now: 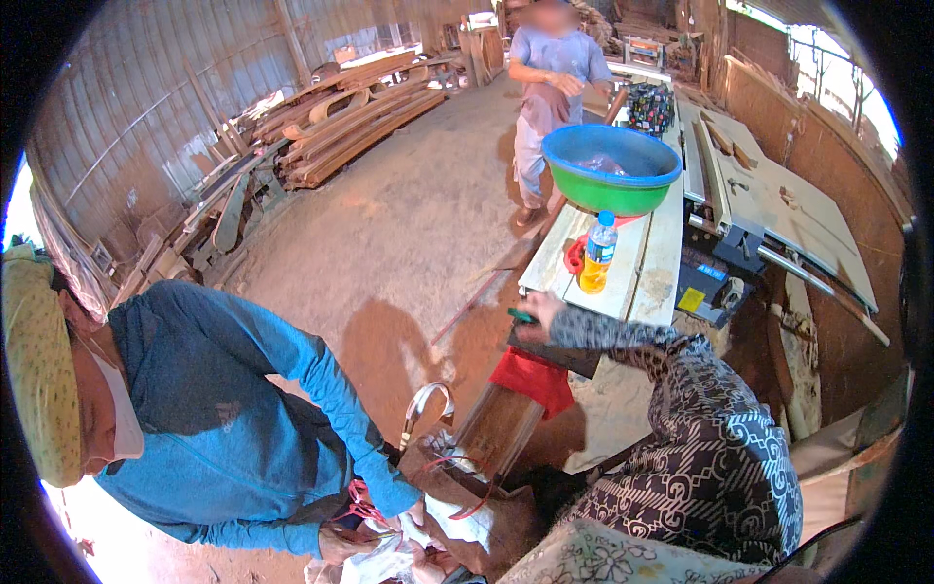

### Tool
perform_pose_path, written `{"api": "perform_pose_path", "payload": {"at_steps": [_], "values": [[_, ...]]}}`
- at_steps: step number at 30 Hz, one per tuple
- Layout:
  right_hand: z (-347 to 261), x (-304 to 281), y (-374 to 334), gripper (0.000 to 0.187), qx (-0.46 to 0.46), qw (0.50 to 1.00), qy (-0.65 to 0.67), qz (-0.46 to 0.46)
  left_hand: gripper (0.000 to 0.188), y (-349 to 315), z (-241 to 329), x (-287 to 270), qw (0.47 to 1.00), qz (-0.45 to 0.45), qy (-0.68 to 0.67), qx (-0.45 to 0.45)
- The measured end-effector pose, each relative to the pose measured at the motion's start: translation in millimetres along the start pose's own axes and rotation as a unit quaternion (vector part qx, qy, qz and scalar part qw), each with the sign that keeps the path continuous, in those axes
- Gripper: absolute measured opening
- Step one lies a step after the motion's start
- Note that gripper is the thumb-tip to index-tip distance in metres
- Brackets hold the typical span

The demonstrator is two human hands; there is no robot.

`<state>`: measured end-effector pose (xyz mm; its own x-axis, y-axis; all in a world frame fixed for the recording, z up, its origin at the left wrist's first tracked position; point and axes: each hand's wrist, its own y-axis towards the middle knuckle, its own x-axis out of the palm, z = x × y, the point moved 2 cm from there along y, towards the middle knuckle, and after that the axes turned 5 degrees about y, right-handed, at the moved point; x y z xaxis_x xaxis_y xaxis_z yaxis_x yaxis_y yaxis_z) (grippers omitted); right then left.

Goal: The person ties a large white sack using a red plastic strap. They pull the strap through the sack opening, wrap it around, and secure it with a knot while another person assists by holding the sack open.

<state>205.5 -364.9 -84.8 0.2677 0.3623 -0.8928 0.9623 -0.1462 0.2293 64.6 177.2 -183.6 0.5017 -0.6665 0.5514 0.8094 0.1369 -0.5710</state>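
Note:
My right hand (538, 315), in a black-and-white patterned sleeve, reaches out over the near end of the bench. Its fingers are closed on a small green object (522, 315) whose kind I cannot make out. Just below it lie a dark flat piece (574, 358) and a red cloth (537, 382) on a brown wooden beam (501, 428). I do not clearly see my left hand. At lower left a co-worker in a blue top (233, 419) bends over white cloth (467, 524) and red cord (362, 504), both their hands there.
On the white bench (647, 263) stand a bottle of orange liquid (597, 255), a red item (574, 256) and a blue-and-green basin (613, 180). Behind them stands another person (559, 88). Timber (341, 136) is stacked along the metal wall; a saw table (778, 204) is at right.

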Motion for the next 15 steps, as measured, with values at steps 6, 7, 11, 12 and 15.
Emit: {"api": "perform_pose_path", "payload": {"at_steps": [6,7,11,12,15], "values": [[25,14,-107,0.102,-0.059,0.990,-0.095,-0.084,0.029,4,-18,15,0.999,-0.011,0.004,-0.034],[27,13,-110,0.101,-0.051,0.992,-0.088,-0.076,0.029,4,-19,16,0.999,-0.013,0.007,-0.038],[27,13,-111,0.098,-0.044,0.995,-0.074,-0.053,0.029,5,-21,17,0.999,-0.015,0.008,-0.042],[25,14,-110,0.098,-0.046,0.995,-0.076,-0.049,0.029,5,-20,15,0.999,-0.012,0.006,-0.040],[22,17,-109,0.097,-0.047,0.995,-0.080,-0.039,0.030,4,-20,15,0.999,-0.009,0.005,-0.037]]}}
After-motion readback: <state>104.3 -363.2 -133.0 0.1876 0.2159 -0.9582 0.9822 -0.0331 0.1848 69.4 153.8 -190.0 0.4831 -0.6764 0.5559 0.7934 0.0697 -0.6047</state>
